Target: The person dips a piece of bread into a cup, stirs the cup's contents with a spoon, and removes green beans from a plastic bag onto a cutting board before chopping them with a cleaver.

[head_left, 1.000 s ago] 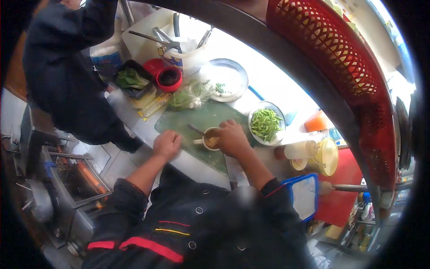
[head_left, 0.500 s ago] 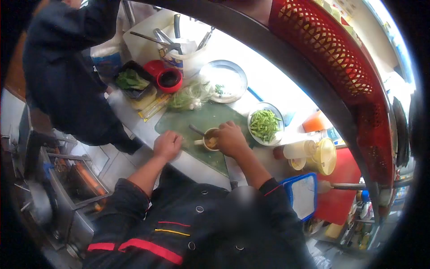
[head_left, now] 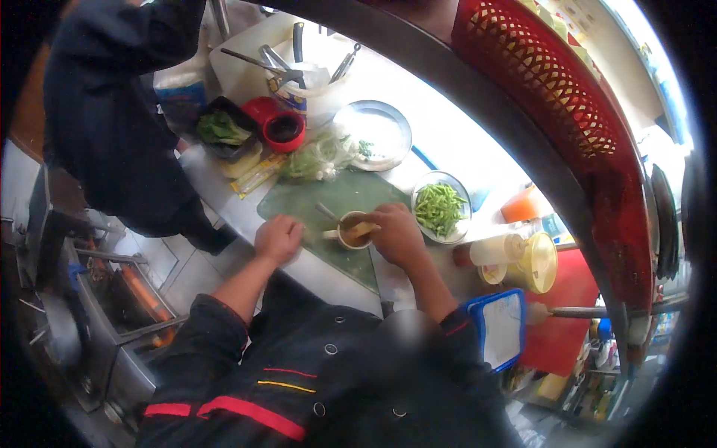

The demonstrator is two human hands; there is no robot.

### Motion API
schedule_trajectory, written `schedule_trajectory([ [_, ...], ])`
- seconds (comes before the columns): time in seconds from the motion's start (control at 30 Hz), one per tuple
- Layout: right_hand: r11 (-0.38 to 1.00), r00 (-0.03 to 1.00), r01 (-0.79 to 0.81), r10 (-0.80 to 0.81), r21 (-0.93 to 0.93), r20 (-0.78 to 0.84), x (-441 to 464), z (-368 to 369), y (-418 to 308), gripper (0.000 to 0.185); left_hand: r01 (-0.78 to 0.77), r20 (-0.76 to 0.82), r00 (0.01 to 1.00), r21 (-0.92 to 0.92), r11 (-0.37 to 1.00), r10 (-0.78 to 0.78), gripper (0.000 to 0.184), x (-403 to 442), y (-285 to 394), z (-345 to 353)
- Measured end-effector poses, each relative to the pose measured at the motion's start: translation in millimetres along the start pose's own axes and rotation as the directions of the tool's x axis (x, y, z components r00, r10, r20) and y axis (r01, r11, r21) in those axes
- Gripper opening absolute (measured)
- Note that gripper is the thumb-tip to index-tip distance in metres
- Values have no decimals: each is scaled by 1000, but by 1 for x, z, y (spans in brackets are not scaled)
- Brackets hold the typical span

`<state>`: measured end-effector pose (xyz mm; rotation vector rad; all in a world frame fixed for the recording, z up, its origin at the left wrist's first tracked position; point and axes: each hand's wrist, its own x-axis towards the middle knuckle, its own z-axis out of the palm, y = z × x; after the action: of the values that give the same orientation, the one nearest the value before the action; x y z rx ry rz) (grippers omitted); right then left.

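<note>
A light-coloured cup (head_left: pixel 346 240) stands on the green cutting board (head_left: pixel 287 200), its handle toward my left hand. It holds brown liquid, and a spoon (head_left: pixel 326 211) leans out of it. My right hand (head_left: pixel 396 231) is closed on a tan piece of bread (head_left: pixel 363 229), held at the cup's rim; its lower end reaches over the liquid. My left hand (head_left: pixel 278 239) rests on the counter edge beside the board, fingers curled and apparently holding nothing, a little apart from the cup handle.
Green onions (head_left: pixel 317 158) lie behind the board, near a metal plate (head_left: pixel 388 123). A plate of cut green vegetables (head_left: pixel 439 209) sits to the right. Red bowls (head_left: pixel 284 133) and a black tray of leaves (head_left: pixel 224 131) stand left. Another person (head_left: pixel 123 119) is at the left; a metal shelf (head_left: pixel 515 89) hangs overhead.
My right hand has turned and drawn slightly right, so the bread and the inside of the cup now show more. My left hand has hardly moved.
</note>
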<state>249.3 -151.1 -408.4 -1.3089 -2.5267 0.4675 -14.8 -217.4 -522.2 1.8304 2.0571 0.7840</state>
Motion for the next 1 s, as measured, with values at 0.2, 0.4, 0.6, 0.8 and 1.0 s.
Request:
schedule_trajectory([
  [0.2, 969, 985, -83, 116, 232, -129, -17, -14, -1, 27, 2, -3, 1000, -23, 1000, -3, 24, 0, -2, 1],
  [0.4, 884, 937, -255, 326, 392, -125, -31, 0, 5, 27, -12, -26, 1000, -34, 999, 11, 24, 0, -2, 2],
  [0.6, 706, 895, -322, 445, 630, -41, -39, 16, 15, 28, -39, -34, 999, -44, 998, 37, 24, 1, -2, 2],
  [0.8, 442, 867, -345, 488, 828, 100, -42, 23, 16, 27, -38, -32, 999, -22, 999, 37, 24, 1, -1, 1],
  [1.0, 176, 882, -296, 428, 939, 198, -44, 18, 22, 28, -10, -1, 1000, 0, 1000, 10, 23, 1, -1, 3],
])
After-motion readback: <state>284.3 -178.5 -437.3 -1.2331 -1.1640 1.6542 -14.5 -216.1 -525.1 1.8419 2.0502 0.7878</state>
